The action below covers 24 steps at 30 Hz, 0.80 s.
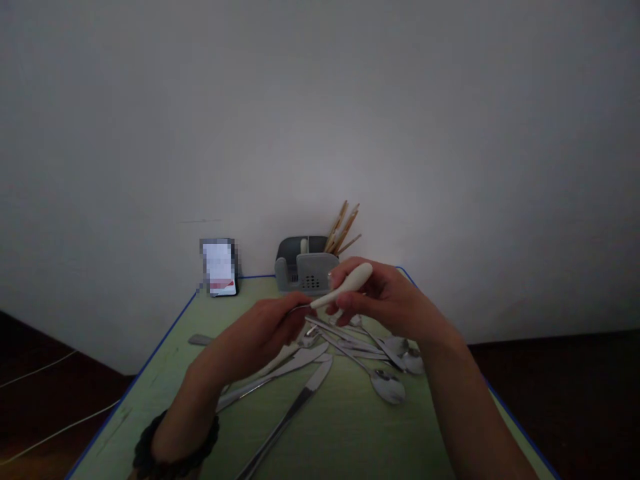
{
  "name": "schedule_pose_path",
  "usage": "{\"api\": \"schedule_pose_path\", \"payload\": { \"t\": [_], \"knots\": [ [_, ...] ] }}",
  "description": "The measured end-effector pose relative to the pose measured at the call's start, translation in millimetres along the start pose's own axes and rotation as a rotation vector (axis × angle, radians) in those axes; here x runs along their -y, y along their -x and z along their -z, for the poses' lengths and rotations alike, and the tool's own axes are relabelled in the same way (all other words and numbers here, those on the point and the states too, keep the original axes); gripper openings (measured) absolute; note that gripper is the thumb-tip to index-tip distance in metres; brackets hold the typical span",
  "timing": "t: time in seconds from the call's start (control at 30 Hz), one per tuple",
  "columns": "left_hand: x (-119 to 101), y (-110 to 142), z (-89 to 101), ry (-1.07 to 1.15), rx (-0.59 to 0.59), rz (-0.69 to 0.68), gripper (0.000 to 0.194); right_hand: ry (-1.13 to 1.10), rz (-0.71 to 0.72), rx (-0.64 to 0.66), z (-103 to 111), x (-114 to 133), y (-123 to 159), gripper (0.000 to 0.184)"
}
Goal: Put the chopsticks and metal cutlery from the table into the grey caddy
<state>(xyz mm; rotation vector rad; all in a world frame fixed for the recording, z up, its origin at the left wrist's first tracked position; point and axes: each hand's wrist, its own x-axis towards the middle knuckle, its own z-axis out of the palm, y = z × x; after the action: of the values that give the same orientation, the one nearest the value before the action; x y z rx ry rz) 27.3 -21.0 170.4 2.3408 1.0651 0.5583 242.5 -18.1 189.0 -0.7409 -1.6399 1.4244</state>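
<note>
In the head view, the right hand point(390, 293) grasps a metal utensil with a smooth, rounded white handle point(350, 283), its thumb and fingers closed about the handle. The left hand point(270, 323) is at the utensil's thin metal end and covers its tip; how tightly those fingers are closed cannot be told. The utensil is tilted above the far half of the table, its handle end up and to the right.

Below the hands, shiny metal spoons point(387, 387) and long silver table knives point(318, 377) lie loosely across a pale green tabletop with a blue edge point(350, 433). The spoon bowls are mostly to the right. At the far edge stands a grey plastic utensil holder with round holes point(306, 273), thin wooden sticks point(343, 230) leaning out of its right side. A lit phone point(220, 268) stands at the far left. Behind is a plain grey wall point(300, 133); thin pale cables point(65, 433) cross the dark floor point(575, 400) at left.
</note>
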Motion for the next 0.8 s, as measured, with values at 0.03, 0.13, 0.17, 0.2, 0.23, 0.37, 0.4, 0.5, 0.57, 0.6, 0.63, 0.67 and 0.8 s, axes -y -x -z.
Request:
{"api": "schedule_pose_path", "payload": {
  "t": [0.03,0.13,0.17,0.2,0.23,0.37,0.4,0.5,0.57,0.6,0.63,0.67,0.8],
  "knots": [
    [1,1,1.5,-0.027,-0.021,0.008,0.027,0.053,-0.025,0.002,3,1,1,0.027],
    [1,3,5.3,-0.073,-0.034,0.004,0.028,0.231,-0.127,0.037,13,6,7,0.026],
    [0,3,6.2,-0.071,-0.023,-0.001,0.029,0.284,-0.144,0.046,15,8,10,0.026],
    [0,3,6.8,-0.063,-0.007,0.0,0.031,0.331,-0.149,0.048,17,10,12,0.026],
    [-1,3,7.4,-0.051,0.008,0.006,0.032,0.37,-0.145,0.041,19,12,14,0.025],
    [1,4,10.3,-0.037,0.059,0.073,0.036,0.48,-0.107,-0.009,19,17,17,0.022],
    [4,5,11.5,-0.048,0.068,0.096,0.036,0.494,-0.093,-0.028,18,17,17,0.021],
    [12,7,15.5,-0.091,0.053,0.144,0.036,0.497,-0.04,-0.104,17,15,13,0.021],
    [16,9,17.8,-0.11,0.038,0.151,0.037,0.47,0.001,-0.142,15,13,10,0.022],
    [18,9,18.6,-0.115,0.04,0.152,0.038,0.45,0.022,-0.149,13,12,9,0.022],
    [19,9,19.2,-0.118,0.048,0.156,0.039,0.429,0.041,-0.149,12,11,8,0.023],
    [21,9,19.7,-0.12,0.059,0.161,0.04,0.412,0.058,-0.145,10,10,8,0.024],
    [36,7,19.1,-0.153,0.09,0.184,0.041,0.443,0.132,-0.223,4,12,8,0.025]
  ]
}}
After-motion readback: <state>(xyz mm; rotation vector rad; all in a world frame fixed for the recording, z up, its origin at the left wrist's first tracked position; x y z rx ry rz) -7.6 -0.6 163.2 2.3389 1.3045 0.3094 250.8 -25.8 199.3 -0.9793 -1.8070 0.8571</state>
